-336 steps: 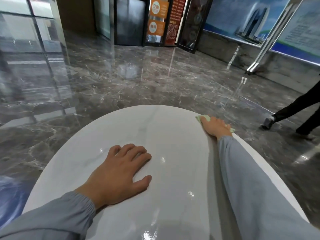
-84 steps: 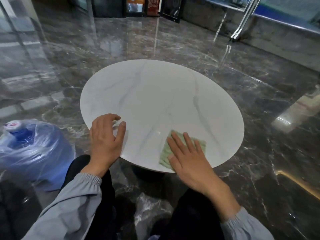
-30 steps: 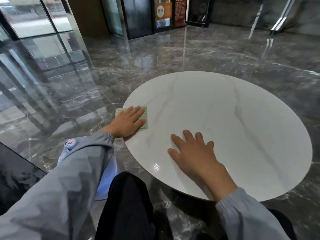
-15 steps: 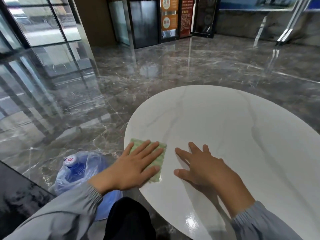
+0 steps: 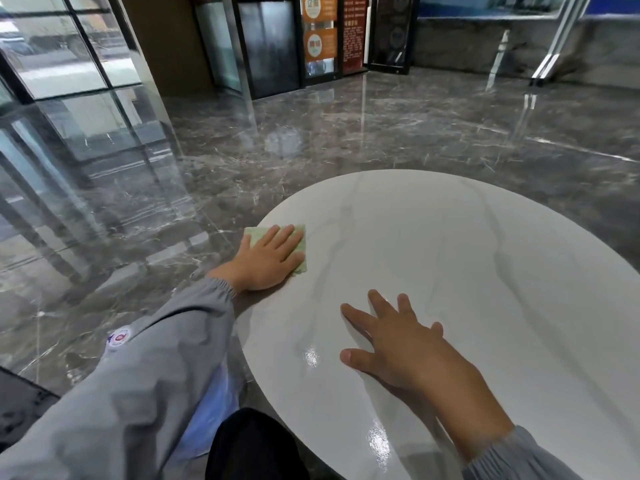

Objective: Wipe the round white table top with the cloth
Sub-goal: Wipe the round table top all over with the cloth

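The pale green square cloth point(image 5: 255, 234) lies at the left edge of the round white surface point(image 5: 485, 271), pressed under our flat left hand point(image 5: 268, 259). Our right hand point(image 5: 398, 344) rests spread and empty nearby. Our grey left sleeve point(image 5: 138, 393) partly hides a blue bottle point(image 5: 216, 403) on the glossy dark marble floor point(image 5: 311, 140).

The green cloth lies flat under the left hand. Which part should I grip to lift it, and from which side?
The cloth: grip its far left corner, coming from outside the table rim. It lies flat under the left hand, with no fold to pinch, but that corner seems to overhang the rim, so a thumb could slip beneath.
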A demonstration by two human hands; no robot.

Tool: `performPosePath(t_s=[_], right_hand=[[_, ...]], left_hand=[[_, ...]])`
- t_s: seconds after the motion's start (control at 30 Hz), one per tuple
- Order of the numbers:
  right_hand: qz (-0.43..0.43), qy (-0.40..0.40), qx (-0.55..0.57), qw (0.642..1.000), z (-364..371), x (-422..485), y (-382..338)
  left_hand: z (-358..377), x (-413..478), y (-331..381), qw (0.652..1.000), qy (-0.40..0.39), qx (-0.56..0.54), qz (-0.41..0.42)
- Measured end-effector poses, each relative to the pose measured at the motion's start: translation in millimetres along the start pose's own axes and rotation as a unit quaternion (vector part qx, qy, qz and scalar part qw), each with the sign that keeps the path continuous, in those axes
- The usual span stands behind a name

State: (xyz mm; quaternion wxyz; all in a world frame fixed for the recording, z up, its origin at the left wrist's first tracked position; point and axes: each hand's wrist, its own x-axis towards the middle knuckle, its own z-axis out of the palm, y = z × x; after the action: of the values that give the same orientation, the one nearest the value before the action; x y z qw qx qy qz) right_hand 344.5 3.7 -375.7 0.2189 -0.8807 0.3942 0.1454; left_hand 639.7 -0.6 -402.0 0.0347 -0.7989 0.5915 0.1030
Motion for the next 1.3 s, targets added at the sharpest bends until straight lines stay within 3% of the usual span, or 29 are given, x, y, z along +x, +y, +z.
performPosePath(t_s=[0.23,0.37,0.57,0.67,0.8,0.97,1.13,1.3], right_hand=[[0.001,-0.003,0.000,1.000,2,2,-1],[0.003,-0.006,-0.003,1.000,0,1,-1],[-0.001,-0.003,-0.008,1.000,1,-2,-1],[0.000,0.002,-0.003,1.000,1,-1,0],[-0.001,0.008,-0.001,1.000,2,-1,0],[-0.003,0.008,-0.008,1.000,0,-3,0],[-0.014,0.010,-0.011,1.000,0,-6,1],[-0.015,0.023,-0.015,1.000,4,-6,0]], left_hand=[[35,-148,43,0.985,-0.016,0.020,0.172],[21,-106,27,0.990,-0.037,0.001,0.138],[-11,39,-13,1.000,-0.018,-0.008,0.000],[-11,59,-6,1.000,-0.001,-0.006,-0.014],[5,12,8,0.999,0.001,0.015,0.049],[40,-120,30,0.992,0.025,0.003,0.125],[59,-194,56,0.993,0.024,-0.010,0.116],[44,-151,37,0.997,0.014,-0.055,0.061]])
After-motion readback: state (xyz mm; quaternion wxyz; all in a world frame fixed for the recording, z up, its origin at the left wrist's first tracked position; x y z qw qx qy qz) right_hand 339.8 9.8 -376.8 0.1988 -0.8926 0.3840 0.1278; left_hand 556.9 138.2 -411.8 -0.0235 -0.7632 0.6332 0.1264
